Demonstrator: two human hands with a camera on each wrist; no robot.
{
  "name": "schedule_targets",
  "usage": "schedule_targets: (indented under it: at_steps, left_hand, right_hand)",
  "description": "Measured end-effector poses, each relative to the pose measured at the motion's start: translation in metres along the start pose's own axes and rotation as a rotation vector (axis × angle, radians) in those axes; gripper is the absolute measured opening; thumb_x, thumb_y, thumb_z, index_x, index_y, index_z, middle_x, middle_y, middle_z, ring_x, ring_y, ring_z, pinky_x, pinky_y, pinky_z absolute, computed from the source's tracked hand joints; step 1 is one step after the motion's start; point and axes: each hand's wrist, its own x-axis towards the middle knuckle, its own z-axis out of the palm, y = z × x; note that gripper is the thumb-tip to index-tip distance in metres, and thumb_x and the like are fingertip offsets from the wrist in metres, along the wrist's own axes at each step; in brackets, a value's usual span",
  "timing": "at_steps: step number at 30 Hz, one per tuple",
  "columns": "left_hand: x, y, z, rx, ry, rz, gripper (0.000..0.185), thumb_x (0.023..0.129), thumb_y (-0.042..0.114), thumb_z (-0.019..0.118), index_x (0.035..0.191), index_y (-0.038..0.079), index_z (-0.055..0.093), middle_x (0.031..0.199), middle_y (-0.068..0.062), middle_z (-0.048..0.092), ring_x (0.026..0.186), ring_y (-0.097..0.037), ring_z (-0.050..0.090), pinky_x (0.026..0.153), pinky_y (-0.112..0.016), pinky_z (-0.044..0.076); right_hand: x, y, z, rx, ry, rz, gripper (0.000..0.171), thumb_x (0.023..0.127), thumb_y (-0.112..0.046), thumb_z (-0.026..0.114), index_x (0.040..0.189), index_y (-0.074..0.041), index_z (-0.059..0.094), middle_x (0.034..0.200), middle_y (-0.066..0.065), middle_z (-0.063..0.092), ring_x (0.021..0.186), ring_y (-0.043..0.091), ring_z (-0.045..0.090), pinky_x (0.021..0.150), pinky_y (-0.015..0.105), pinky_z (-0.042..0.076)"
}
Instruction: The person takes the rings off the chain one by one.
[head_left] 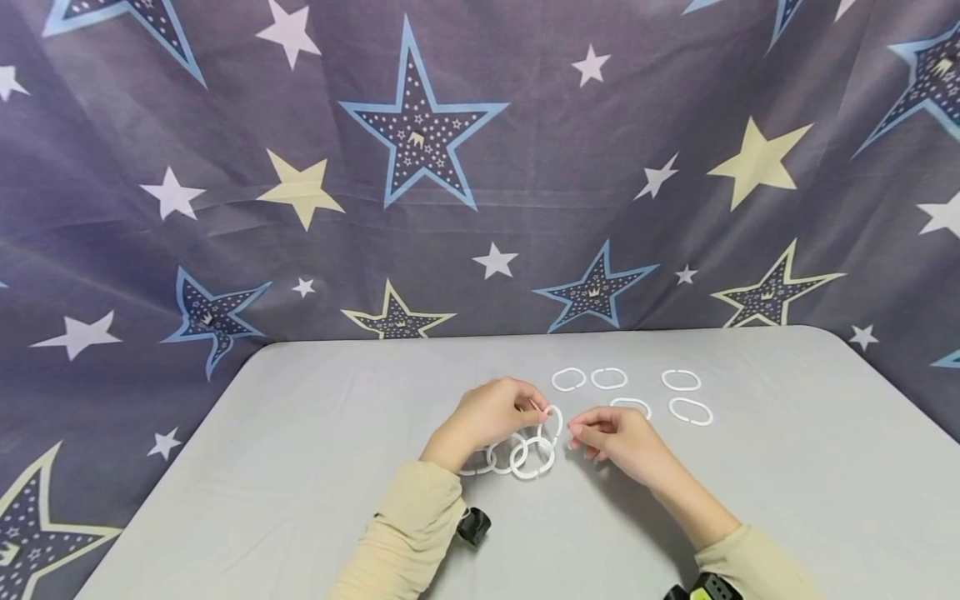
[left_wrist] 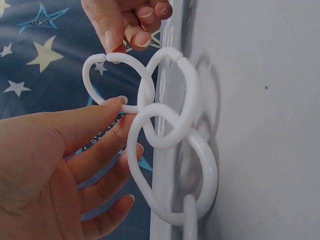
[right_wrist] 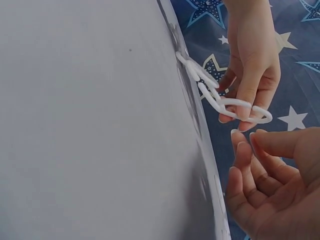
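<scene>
Star-printed cloth (head_left: pixel 480 167), soft and creased, fills the whole backdrop: blue-outlined stars, pale yellow ones, small white ones on dusky purple. Below it sits the table (head_left: pixel 300 467), smooth matte grey with rounded far corners. Both arms come in from the near edge in beige knit sleeves (head_left: pixel 408 533). Left hand (head_left: pixel 483 417) pinches the top ring of the chain (head_left: pixel 528 450), thumb and fingers curled on it. That chain is glossy white plastic, oval links looped through each other, lying at the table's middle and lifted at its right end. Right hand (head_left: pixel 618 437), just right of it, fingertips drawn together, holding nothing I can make out. Five loose rings (head_left: pixel 686 392) lie flat, far right. No writing visible anywhere.
</scene>
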Motion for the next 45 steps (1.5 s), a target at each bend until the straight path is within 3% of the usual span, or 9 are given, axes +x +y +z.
schedule_targets:
  at_steps: [6,15,24,34,45]
  left_hand:
    - [0.000,-0.001,0.001,-0.003,-0.006,0.020,0.010,0.092,0.031,0.071,0.099,0.026,0.076,0.079,0.018,0.067,0.072,-0.001,0.059,0.072,-0.031,0.046]
    - [0.001,0.000,0.001,0.012,0.009,0.021,0.009,0.092,0.031,0.071,0.099,0.027,0.076,0.079,0.019,0.067,0.072,-0.001,0.058,0.071,-0.030,0.045]
    - [-0.001,0.000,-0.002,-0.011,0.007,0.018,0.009,0.091,0.029,0.072,0.098,0.026,0.076,0.080,0.018,0.067,0.074,-0.002,0.059,0.077,-0.034,0.046]
    - [-0.002,-0.008,-0.014,-0.141,-0.037,0.115,0.013,0.093,0.022,0.070,0.104,0.018,0.075,0.083,0.012,0.070,0.079,-0.002,0.063,0.082,-0.029,0.049]
    - [-0.003,-0.015,-0.023,-0.281,-0.043,0.152,0.016,0.094,0.011,0.065,0.108,0.007,0.073,0.095,0.000,0.074,0.090,-0.009,0.067,0.090,-0.031,0.050]
  right_hand:
    - [0.002,0.006,-0.003,0.007,0.003,-0.039,0.022,0.093,-0.010,0.065,0.100,0.011,0.069,0.077,0.007,0.072,0.064,0.014,0.061,0.057,0.027,0.052]
    - [0.000,0.001,0.000,0.017,-0.007,0.005,0.022,0.094,-0.008,0.066,0.103,0.012,0.068,0.081,0.012,0.072,0.066,0.016,0.060,0.057,0.027,0.051]
    - [-0.002,0.005,0.003,0.039,-0.053,-0.002,0.024,0.093,-0.009,0.066,0.103,0.013,0.067,0.081,0.013,0.072,0.065,0.015,0.061,0.058,0.026,0.051]
    - [0.004,0.002,0.008,0.027,-0.133,0.030,0.029,0.093,-0.016,0.067,0.108,0.010,0.067,0.085,0.013,0.074,0.069,0.015,0.063,0.063,0.027,0.051]
    - [0.016,-0.002,0.027,0.185,-0.196,0.052,0.029,0.093,-0.010,0.066,0.111,0.014,0.065,0.089,0.015,0.073,0.069,0.011,0.062,0.063,0.022,0.050]
